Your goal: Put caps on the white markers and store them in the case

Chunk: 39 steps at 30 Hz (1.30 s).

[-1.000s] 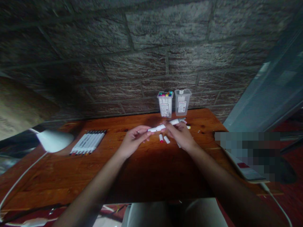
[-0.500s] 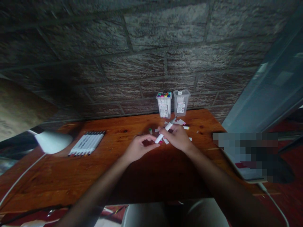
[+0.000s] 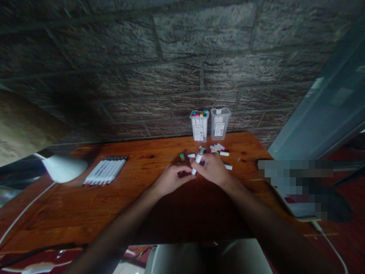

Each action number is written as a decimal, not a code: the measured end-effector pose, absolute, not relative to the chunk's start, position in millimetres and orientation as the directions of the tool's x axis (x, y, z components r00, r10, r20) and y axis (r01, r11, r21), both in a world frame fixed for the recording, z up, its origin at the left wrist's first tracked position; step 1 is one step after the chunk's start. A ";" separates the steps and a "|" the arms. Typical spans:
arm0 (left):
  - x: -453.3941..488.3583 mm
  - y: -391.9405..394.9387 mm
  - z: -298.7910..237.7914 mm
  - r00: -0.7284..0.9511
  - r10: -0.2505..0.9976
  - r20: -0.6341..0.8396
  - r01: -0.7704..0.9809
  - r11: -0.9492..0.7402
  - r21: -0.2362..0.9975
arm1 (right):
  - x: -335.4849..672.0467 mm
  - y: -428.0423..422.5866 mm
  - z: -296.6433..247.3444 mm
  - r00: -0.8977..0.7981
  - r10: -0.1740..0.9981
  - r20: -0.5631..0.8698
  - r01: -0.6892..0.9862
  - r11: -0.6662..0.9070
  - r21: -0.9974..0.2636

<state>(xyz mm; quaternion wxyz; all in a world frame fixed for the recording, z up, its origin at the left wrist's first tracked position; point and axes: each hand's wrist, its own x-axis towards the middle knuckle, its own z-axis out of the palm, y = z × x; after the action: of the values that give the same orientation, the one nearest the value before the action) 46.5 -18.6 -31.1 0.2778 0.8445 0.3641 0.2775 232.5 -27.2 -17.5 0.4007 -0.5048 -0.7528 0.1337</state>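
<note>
A white marker (image 3: 197, 161) is pinched in my right hand (image 3: 212, 167), tilted with its greyish upper end pointing away from me. My left hand (image 3: 173, 179) curls in from the left, its thumb and index fingertips closed at the marker's lower end. Around and behind my hands lie several small white pieces with coloured ends, which look like marker caps. Among them are a green-ended one (image 3: 181, 156), a yellow-ended one (image 3: 224, 153) and a pink-ended one (image 3: 220, 147). A plain white piece (image 3: 228, 167) rests right of my right hand, which hides part of the scatter.
By the brick wall stand a clear box of colour-topped markers (image 3: 199, 131) and a similar clear box (image 3: 219, 129) with no markers visible. A row of white markers (image 3: 105, 171) lies at left beside a white lamp (image 3: 65, 169). A blurred-out device (image 3: 296, 190) sits at right.
The marker has swung to a steeper angle and its upper end has come in closer to my right hand. My left hand stays at its lower end.
</note>
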 end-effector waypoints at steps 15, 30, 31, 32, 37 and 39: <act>31.6 -13.0 -25.0 0.493 0.742 0.453 0.441 -0.663 0.605 | 231.9 -31.5 -9.4 -0.184 0.834 0.519 0.547 0.526 -0.651; 31.1 -13.8 -22.0 0.496 0.757 0.426 0.482 -0.648 0.589 | 227.2 -22.3 -15.6 -0.160 0.967 0.200 -0.299 0.145 -0.943; 31.4 -14.1 -21.8 0.495 0.757 0.426 0.481 -0.647 0.591 | 226.2 -23.2 -14.2 -0.167 0.971 0.170 -0.362 0.101 -0.927; 31.6 -14.4 -21.9 0.494 0.758 0.426 0.481 -0.646 0.593 | 224.8 -24.3 -12.9 -0.167 0.976 0.137 -0.411 0.057 -0.910; 32.3 -14.0 -23.2 0.502 0.749 0.433 0.487 -0.658 0.574 | 212.4 -31.0 -11.5 -0.059 0.995 0.084 -0.441 0.049 -0.896; 32.9 -14.1 -22.5 0.514 0.739 0.436 0.495 -0.671 0.552 | 206.6 -33.0 -14.5 -0.085 0.989 0.117 -0.327 0.083 -0.941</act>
<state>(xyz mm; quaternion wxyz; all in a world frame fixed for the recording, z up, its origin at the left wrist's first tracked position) 32.9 -14.1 -22.5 0.1820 0.8507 0.3626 0.3341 206.6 -33.0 -14.5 0.5734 -0.3587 -0.4615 0.5741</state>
